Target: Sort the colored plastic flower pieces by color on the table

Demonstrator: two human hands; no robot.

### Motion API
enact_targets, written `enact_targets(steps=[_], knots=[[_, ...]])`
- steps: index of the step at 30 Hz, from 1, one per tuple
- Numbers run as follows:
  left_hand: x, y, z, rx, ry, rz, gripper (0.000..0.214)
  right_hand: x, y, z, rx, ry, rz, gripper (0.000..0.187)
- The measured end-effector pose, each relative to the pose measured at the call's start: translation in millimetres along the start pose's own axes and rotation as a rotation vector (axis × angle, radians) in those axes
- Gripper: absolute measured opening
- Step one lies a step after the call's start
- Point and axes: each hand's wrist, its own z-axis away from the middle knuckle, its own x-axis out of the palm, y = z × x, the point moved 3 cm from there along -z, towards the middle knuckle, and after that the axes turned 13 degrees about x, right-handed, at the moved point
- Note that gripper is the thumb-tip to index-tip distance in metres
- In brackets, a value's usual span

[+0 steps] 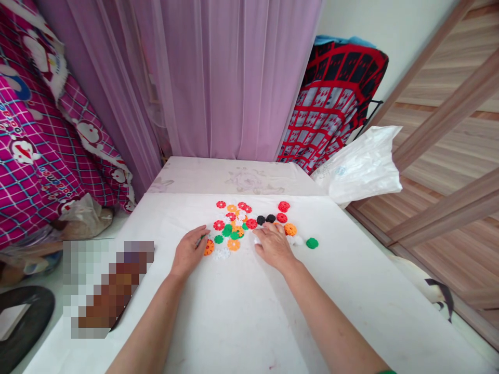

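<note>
The notched, flower-like discs (234, 244) lie in a loose cluster on the white-covered worktop (234, 317), mostly between the hands and beyond them. Red, orange, green and white pieces make up the cluster; an orange-red disc (209, 248) lies just beside the fingers of the left hand (189, 250). Two black discs (270, 218) sit just beyond the right hand (275, 244), with red stacked discs (284, 206) farther back. An orange stack (290, 229) stands near its outer side, and a green stack (312, 243) lies farther right, apart from it. Lettering on the magenta checked cloth (91, 132) at left reads "Doraemon"; faint print on the white plastic bag (362, 166) at right is illegible. Both forearms reach forward from the near edge, bare, palms turned down or inward. The left hand is narrowed, thumb and fingers pinching a thin dark piece (200, 240) seen nearly edge-on. The right hand is bent over the pieces, fingers spread slightly, a white piece (256, 240) at its thumb side; whether it grips anything cannot be determined.
</note>
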Motion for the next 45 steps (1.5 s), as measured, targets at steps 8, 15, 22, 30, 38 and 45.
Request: enact_targets(steps=[8,15,22,30,38,45], knots=[[-0.5,1,-1,0.000,-0.008,0.004,0.034,-4,-1,0,-0.033,-0.044,-0.015,0.034],[0.5,1,0,0.006,0.003,0.009,0.033,-4,2,9,-0.057,-0.034,-0.015,0.030],[0.7,0,0,0.007,0.000,0.011,0.033,-6,3,12,-0.068,-0.072,0.001,0.025],[0.9,1,0,0.004,0.005,0.024,0.034,-13,-35,13,0.000,0.010,-0.047,0.023],[1.1,0,1,0.004,-0.003,-0.002,0.034,1,-76,8,0.090,0.009,-0.048,0.028],[2.8,-1,0,0.028,0.013,-0.001,0.031,5,-72,17,0.006,0.025,-0.047,0.020]])
